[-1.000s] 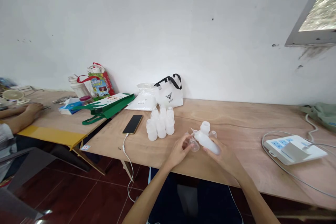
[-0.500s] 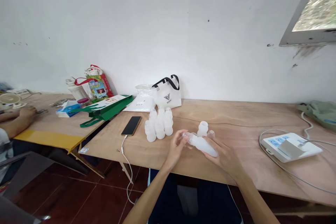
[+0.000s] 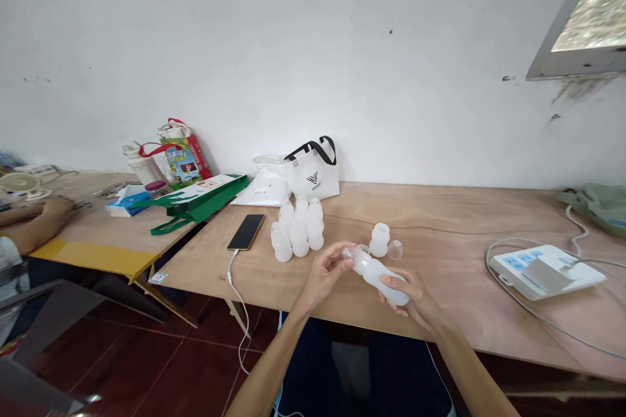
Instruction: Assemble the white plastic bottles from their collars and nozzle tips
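Note:
A translucent white bottle (image 3: pixel 376 273) is held tilted above the table edge, its clear narrow end up and to the left. My right hand (image 3: pixel 408 293) wraps round its lower body, thumb on top. At the other end, the fingers of my left hand (image 3: pixel 332 267) pinch a clear cap (image 3: pixel 349 254) on the bottle's neck. Just behind the held bottle stands a small white waisted bottle (image 3: pixel 379 240). A clear dome-shaped cap (image 3: pixel 394 249) lies to its right, and another clear piece shows partly behind the held bottle.
Several white bottles (image 3: pixel 297 234) stand grouped left of my hands. A phone (image 3: pixel 246 232) on a cable lies beyond them. A white bag (image 3: pixel 315 176) stands by the wall. A white power strip (image 3: pixel 545 270) with cables is at right. Another person's hand (image 3: pixel 57 208) rests at the left table.
My right hand has shifted its grip, so its thumb now lies over the bottle and more of the body shows. The clear dome cap on the table is less covered. My left hand stays at the neck.

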A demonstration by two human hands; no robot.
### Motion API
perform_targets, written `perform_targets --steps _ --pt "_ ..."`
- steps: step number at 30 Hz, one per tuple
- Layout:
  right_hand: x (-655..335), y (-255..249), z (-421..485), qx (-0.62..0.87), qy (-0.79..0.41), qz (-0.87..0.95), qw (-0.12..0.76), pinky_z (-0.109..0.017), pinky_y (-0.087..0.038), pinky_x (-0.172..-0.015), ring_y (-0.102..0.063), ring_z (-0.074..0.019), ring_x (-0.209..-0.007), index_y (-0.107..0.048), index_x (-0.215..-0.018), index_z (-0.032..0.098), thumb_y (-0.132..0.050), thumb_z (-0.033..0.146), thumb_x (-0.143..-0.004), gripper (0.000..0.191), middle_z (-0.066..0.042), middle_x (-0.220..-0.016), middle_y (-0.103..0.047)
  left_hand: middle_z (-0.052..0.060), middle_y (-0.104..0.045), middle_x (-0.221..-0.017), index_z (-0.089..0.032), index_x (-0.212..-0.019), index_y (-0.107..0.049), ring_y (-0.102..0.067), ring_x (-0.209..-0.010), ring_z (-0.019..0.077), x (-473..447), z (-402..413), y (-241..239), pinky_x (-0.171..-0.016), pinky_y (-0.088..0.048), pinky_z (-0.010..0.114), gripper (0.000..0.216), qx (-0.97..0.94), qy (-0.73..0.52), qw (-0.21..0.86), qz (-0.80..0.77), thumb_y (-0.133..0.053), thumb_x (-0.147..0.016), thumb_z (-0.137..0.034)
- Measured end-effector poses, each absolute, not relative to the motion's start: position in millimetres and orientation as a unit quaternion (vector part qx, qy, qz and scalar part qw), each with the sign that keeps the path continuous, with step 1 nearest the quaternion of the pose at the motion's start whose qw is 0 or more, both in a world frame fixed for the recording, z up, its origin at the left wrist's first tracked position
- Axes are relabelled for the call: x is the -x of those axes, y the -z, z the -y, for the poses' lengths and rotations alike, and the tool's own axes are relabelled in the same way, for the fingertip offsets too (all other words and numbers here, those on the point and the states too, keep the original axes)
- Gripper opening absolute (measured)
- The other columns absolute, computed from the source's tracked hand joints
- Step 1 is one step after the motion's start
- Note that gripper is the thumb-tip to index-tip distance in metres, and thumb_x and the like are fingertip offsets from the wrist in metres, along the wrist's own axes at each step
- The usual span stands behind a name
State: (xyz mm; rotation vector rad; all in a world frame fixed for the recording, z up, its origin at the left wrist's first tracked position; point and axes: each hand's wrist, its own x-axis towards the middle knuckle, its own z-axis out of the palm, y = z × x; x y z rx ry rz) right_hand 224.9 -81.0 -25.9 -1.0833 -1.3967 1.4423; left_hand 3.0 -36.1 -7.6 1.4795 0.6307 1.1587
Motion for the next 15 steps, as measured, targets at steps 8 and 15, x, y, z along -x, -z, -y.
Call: perform_targets --steps 8,15 --pt "-204 20 82 0.414 -0.57 0.573 0.419 -0.022 -0.04 -0.044 -0.057 -0.0146 -0.062 -0.066 -0.117 0.019 -0.062 0.062 -0.091 0.05 -0.004 -0.083 -0.067 0.011 -0.065 -0.137 -0.025 -0.132 -0.063 -0.063 -0.125 0.0278 5 40 -5 -0.104 -0.052 0.04 0.045 -0.655 -0.467 0.513 -0.299 -0.071 -0.092 -0.042" --pt "-207 22 81 0.47 -0.375 0.699 0.386 -0.05 -0.048 -0.107 -0.059 -0.0292 -0.124 -0.055 -0.139 0.03 -0.066 0.057 -0.091 0.055 -0.007 -0.144 -0.058 0.009 -0.064 -0.135 -0.027 -0.136 -0.057 -0.066 -0.118 0.0249 7 47 -11 -0.104 -0.054 0.041 0.049 -0.699 -0.474 0.401 -0.354 -0.071 -0.091 -0.04"
